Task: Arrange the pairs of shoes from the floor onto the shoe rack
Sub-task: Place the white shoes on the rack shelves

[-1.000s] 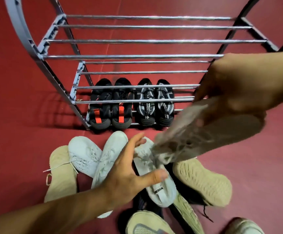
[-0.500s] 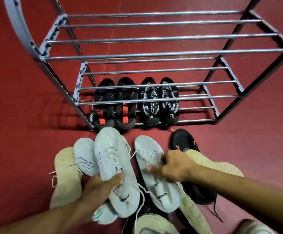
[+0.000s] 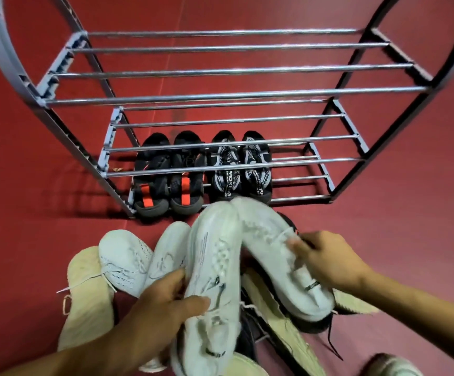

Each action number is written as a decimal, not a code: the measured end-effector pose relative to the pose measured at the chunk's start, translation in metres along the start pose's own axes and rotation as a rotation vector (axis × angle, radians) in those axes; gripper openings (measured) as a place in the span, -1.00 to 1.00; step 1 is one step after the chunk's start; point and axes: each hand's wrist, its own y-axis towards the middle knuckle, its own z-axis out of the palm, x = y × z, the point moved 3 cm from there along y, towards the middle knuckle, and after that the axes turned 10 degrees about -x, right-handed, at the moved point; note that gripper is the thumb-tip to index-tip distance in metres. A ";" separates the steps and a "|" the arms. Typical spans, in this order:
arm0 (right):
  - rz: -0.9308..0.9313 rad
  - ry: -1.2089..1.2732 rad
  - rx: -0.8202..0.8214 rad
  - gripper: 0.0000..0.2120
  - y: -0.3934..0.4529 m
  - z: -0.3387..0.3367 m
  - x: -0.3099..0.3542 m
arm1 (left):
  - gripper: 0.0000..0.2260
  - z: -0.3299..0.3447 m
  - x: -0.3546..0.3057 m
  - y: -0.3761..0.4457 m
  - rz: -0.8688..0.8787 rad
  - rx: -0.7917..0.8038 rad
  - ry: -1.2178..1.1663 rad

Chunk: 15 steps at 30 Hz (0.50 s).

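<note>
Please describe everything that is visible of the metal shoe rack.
The shoe rack stands upright on the red floor, beyond the pile of loose shoes. It has shiny metal rods across, held by grey side pieces on the left and dark ones on the right, in three tiers. The upper two tiers carry nothing. On the lowest tier stand a black pair with orange straps and, to its right, a black and white pair, heels toward the camera. No hand touches it.

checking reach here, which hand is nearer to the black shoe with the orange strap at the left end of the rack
Left. The left hand grips a white shoe almost directly below the black shoe with the orange strap. The right hand holds another white shoe farther to the right.
</note>
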 end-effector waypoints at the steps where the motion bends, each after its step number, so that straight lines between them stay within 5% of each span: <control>1: 0.064 0.094 -0.056 -0.51 0.002 -0.007 -0.011 | -0.67 0.005 -0.007 0.000 0.020 -0.015 -0.059; 4: 0.249 0.357 -0.206 -0.50 0.008 -0.023 -0.046 | -0.89 0.038 -0.026 0.018 0.095 -0.075 -0.089; 8: 0.357 0.547 -0.273 -0.58 0.043 -0.018 -0.072 | -0.68 0.089 -0.046 0.071 0.170 -0.164 0.011; 15: 0.598 0.532 -0.405 -0.62 0.114 -0.018 -0.096 | -0.71 0.147 -0.092 0.130 0.276 -0.348 0.171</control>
